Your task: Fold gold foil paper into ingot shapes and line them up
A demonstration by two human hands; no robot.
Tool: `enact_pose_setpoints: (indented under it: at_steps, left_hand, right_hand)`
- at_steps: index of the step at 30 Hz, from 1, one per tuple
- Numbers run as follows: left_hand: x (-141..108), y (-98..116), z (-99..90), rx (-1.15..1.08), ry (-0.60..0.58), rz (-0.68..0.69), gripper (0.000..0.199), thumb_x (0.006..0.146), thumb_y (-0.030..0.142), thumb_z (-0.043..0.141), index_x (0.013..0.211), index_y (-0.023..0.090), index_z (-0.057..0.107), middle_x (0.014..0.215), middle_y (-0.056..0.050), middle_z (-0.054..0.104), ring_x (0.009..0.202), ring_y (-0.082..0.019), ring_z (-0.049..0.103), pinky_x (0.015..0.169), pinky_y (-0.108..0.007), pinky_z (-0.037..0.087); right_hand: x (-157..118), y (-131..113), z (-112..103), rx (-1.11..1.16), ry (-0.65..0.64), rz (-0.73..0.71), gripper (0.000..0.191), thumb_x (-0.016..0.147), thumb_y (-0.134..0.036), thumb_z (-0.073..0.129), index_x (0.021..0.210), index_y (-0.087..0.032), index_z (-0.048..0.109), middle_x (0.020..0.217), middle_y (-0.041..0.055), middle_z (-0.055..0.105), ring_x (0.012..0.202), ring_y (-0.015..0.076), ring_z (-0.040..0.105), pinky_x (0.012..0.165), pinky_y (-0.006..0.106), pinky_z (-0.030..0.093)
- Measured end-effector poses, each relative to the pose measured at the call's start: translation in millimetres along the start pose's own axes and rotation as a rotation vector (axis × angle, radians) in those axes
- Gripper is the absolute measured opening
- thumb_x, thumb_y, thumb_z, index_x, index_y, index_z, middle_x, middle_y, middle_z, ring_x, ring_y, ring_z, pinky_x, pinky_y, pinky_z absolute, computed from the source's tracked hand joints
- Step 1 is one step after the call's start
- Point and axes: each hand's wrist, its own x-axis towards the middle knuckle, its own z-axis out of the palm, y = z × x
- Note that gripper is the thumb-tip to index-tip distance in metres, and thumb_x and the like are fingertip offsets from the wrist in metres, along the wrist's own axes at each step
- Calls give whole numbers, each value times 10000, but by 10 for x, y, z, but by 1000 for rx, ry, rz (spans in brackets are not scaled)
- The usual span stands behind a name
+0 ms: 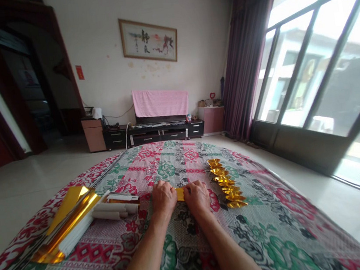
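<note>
A small piece of gold paper (180, 194) spans the gap between my two hands, low over the patterned cloth. My left hand (164, 197) has its fingers curled around the left end of it. The right end is gripped by my right hand (197, 196), fingers bent in the same way. To the right lies a column of several folded gold foil pieces (228, 182), boat-like in shape. On the left are a stack of gold foil sheets (75, 224) and some white paper rolls (112, 210).
The flowered cloth (170, 163) covers a round-edged surface. Beyond it stand a low black cabinet (158, 135) and a pink cloth (161, 102). A glass door (306, 65) and a purple curtain (239, 56) are at the right.
</note>
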Motion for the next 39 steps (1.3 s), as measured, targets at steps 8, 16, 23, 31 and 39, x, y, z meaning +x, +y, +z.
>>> enact_pose_setpoints:
  at_steps: [8, 16, 23, 31, 39]
  left_hand:
    - [-10, 21, -53, -43, -29, -4, 219, 772, 195, 489, 973, 173, 573, 896, -87, 588, 899, -222, 522, 829, -330, 381]
    - [-6, 30, -98, -9, -92, 26, 227, 838, 250, 426, 752, 204, 631, 847, -72, 573, 837, -194, 510, 777, -302, 380]
    - [-14, -34, -110, -49, -128, 71, 136, 787, 260, 512, 785, 201, 634, 872, -65, 577, 889, -197, 510, 819, -305, 383]
    - [-57, -87, -180, -32, -235, 109, 207, 741, 341, 574, 904, 216, 599, 982, -59, 555, 949, -213, 511, 867, -336, 367]
    - [-45, -129, -253, -89, -345, 112, 255, 732, 373, 569, 953, 247, 588, 1040, -36, 536, 1017, -213, 482, 897, -340, 352]
  right_hand:
    - [6, 2, 46, -9, 38, 26, 256, 806, -256, 466, 1008, -204, 615, 990, 85, 588, 909, 213, 505, 755, 294, 330]
    - [5, 5, 30, -49, 2, -20, 271, 852, -293, 406, 816, -230, 667, 947, 70, 583, 873, 212, 486, 708, 299, 314]
    - [-32, 16, -12, 6, -7, -58, 203, 792, -289, 479, 826, -218, 666, 958, 63, 580, 868, 205, 487, 739, 295, 322]
    - [-112, 46, -22, -24, -31, -140, 244, 770, -344, 502, 933, -201, 613, 1013, 82, 555, 932, 229, 476, 799, 318, 306]
    - [-122, 92, -48, -48, -107, -186, 267, 799, -375, 472, 1003, -223, 555, 1082, 64, 524, 1001, 223, 450, 851, 334, 288]
